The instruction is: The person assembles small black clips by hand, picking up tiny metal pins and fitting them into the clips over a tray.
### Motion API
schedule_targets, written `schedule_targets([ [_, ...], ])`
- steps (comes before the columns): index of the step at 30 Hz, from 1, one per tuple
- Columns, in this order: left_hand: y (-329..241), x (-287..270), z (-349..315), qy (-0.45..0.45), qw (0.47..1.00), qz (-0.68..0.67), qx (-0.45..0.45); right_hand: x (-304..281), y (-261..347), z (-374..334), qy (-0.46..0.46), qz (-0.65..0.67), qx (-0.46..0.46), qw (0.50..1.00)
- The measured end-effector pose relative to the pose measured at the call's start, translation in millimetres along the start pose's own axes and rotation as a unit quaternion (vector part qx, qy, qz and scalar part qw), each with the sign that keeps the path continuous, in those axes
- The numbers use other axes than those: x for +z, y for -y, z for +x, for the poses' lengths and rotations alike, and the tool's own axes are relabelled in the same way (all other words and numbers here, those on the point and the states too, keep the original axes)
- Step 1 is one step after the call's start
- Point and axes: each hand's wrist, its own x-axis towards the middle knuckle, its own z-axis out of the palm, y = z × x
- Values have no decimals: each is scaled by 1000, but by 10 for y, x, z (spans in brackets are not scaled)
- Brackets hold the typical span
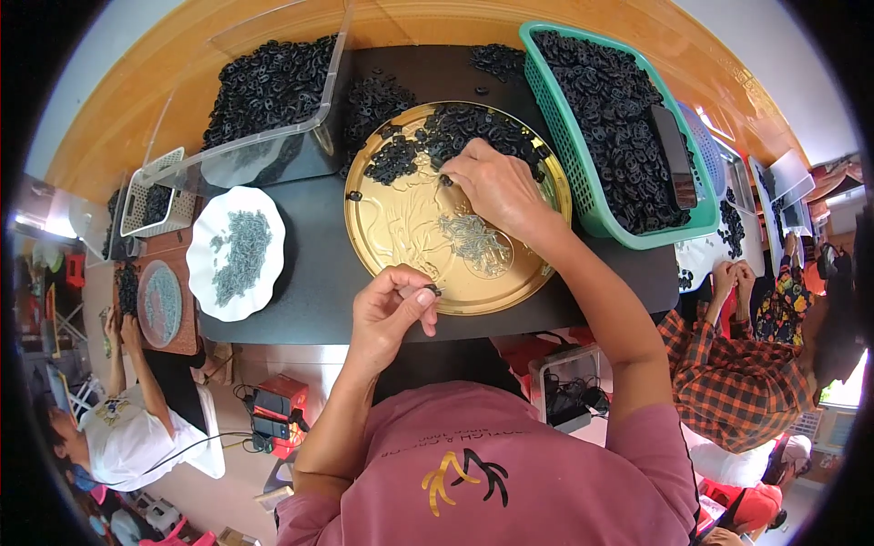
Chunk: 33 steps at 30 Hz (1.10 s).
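Note:
My left hand (pixel 387 317) pinches a small black plastic part (pixel 435 290) between thumb and fingers, just over the near rim of a round gold tray (pixel 367 238). My right hand (pixel 499 189) reaches across the tray, fingertips pressed together at a small dark piece (pixel 445 180). That piece lies by the near edge of a heap of black plastic parts (pixel 473 129), many of them ring-shaped. Near the tray's middle, partly under my right wrist, is a small pile of thin silvery metal pins (pixel 472 238).
A clear bin (pixel 319 123) of black parts stands behind left, a green basket (pixel 596 205) of them at right. Left of the tray is a white scalloped plate (pixel 205 287) with silvery pins. People work at tables on both sides.

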Motion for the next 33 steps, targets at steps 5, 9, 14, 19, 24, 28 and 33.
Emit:
schedule_targets([
  [5,-10,13,1,0,1000,-4,-1,-10,-11,10,-27,51,2,998],
  [9,-13,-5,-13,-1,1000,-2,-5,-19,-7,50,-45,60,13,997],
  [14,-16,6,0,-1,1000,-1,-7,-24,27,35,4,12,-5,1000],
  [19,-16,7,1,1,1000,-2,-6,-18,-41,-41,13,-7,-10,1000],
  [24,-12,5,2,3,1000,1,-4,-98,-106,-238,13,-20,8,1000],
  [28,-6,-3,-3,-1,1000,5,-1,-137,-155,-417,-7,-12,13,1000],
  [33,9,-2,8,0,1000,9,6,-190,-192,-610,-73,4,35,997],
])
